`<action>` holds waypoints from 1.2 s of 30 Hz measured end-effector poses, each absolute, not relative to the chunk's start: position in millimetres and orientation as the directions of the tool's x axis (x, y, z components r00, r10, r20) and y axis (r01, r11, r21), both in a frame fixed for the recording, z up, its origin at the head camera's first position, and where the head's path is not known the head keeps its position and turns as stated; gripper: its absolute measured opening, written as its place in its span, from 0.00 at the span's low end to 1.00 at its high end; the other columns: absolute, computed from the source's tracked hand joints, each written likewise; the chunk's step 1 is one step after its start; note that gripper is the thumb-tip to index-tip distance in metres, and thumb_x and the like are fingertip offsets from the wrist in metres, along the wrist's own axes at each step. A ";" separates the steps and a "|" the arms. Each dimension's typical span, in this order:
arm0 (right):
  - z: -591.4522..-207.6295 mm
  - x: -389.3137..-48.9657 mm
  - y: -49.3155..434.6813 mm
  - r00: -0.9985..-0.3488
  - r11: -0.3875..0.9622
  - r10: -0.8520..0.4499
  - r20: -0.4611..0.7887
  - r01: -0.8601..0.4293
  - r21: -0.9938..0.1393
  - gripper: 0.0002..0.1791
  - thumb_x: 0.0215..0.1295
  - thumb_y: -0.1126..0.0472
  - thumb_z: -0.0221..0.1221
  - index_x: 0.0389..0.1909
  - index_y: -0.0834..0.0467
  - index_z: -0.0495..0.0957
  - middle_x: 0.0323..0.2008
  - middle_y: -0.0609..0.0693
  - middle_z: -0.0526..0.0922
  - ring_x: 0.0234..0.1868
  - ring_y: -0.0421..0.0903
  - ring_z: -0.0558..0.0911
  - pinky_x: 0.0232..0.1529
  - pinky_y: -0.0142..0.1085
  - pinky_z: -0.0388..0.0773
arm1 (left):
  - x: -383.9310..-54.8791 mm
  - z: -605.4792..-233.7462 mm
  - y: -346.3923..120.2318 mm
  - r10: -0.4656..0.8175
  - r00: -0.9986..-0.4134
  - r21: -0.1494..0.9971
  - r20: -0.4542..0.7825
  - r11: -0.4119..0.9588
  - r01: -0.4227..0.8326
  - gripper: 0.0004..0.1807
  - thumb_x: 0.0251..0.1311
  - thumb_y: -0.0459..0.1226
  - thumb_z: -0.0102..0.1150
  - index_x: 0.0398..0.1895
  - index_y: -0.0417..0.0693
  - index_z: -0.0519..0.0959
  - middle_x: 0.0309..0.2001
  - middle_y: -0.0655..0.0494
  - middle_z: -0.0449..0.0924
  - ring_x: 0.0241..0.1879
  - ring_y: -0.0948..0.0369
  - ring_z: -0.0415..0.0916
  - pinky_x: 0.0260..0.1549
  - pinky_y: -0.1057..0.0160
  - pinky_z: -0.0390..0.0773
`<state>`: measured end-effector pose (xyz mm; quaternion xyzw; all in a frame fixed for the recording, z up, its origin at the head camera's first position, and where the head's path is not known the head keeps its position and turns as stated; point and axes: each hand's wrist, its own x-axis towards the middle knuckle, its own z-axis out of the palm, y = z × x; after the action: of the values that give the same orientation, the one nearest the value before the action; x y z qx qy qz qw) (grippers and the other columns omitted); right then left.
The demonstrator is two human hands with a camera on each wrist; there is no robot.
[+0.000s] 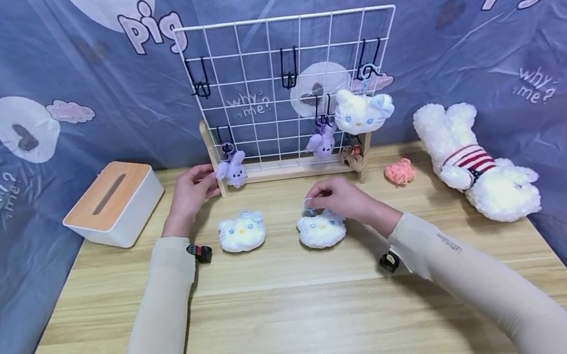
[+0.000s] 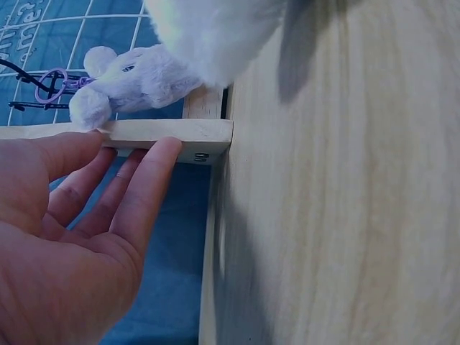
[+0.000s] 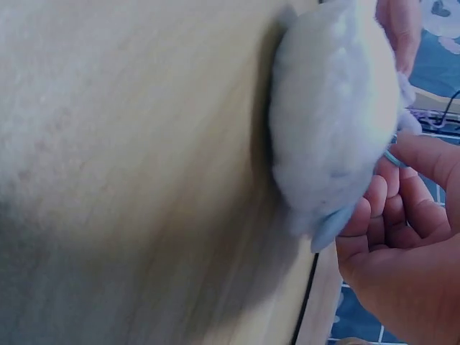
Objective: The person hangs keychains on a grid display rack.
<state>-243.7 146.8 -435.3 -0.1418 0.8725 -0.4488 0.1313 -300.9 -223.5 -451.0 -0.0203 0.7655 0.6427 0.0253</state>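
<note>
My right hand [image 1: 339, 198] pinches the light-blue loop of a white cat-face plush keychain [image 1: 322, 229] between thumb and forefinger. The right wrist view shows this plush [image 3: 334, 115] close up, at the tabletop. My left hand [image 1: 190, 193] touches the outer side of the rack's left wooden post [image 2: 165, 131] with nearly straight fingers. Beside that post hangs a purple bunny plush [image 1: 232, 171] on a black hook. A second white cat plush [image 1: 242, 232] lies on the table between my hands, face up.
The white wire grid rack [image 1: 275, 79] carries several black hooks. On its right hang a white cat plush [image 1: 364, 110], another purple bunny [image 1: 322, 141] and a brown plush [image 1: 352, 160]. A tissue box [image 1: 119, 212], coral yarn bundle [image 1: 400, 172] and white stuffed toy [image 1: 500, 192] stand or lie around it.
</note>
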 end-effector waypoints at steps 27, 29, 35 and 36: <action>-407.6 -228.8 159.4 -0.938 0.399 -0.339 -0.072 -0.074 -0.914 0.13 0.80 0.61 0.67 0.54 0.67 0.88 0.42 0.58 0.92 0.42 0.47 0.89 0.47 0.30 0.92 | -302.1 -452.6 -223.2 -0.007 -0.998 0.980 -0.064 0.186 -0.064 0.23 0.86 0.33 0.56 0.77 0.33 0.76 0.65 0.36 0.80 0.51 0.60 0.85 0.57 0.65 0.96; -405.1 -228.4 159.8 -0.939 0.402 -0.336 -0.069 -0.077 -0.912 0.13 0.80 0.61 0.67 0.54 0.66 0.88 0.43 0.57 0.92 0.42 0.47 0.89 0.48 0.31 0.92 | -302.2 -452.4 -223.2 -0.007 -0.998 0.980 -0.066 0.187 -0.066 0.22 0.86 0.33 0.56 0.77 0.33 0.76 0.64 0.37 0.79 0.50 0.61 0.85 0.57 0.65 0.96; -398.6 -228.2 161.4 -0.942 0.389 -0.328 -0.065 -0.072 -0.918 0.13 0.81 0.60 0.66 0.54 0.66 0.87 0.43 0.56 0.92 0.43 0.45 0.89 0.51 0.32 0.93 | -303.5 -453.1 -223.8 -0.009 -0.997 0.978 -0.071 0.194 -0.071 0.23 0.86 0.33 0.56 0.77 0.34 0.76 0.64 0.38 0.80 0.49 0.63 0.85 0.58 0.64 0.95; -397.7 -228.3 161.6 -0.943 0.385 -0.327 -0.064 -0.071 -0.920 0.13 0.81 0.60 0.66 0.54 0.66 0.87 0.42 0.55 0.92 0.43 0.45 0.89 0.50 0.32 0.93 | -303.7 -453.3 -223.8 -0.008 -0.997 0.978 -0.071 0.195 -0.071 0.23 0.86 0.33 0.56 0.77 0.34 0.76 0.64 0.38 0.80 0.49 0.63 0.85 0.59 0.64 0.95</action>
<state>-228.3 161.6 -397.7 -0.1206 0.8238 -0.5412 0.1183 -303.7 -223.8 -453.3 -0.0258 0.7725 0.6340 0.0248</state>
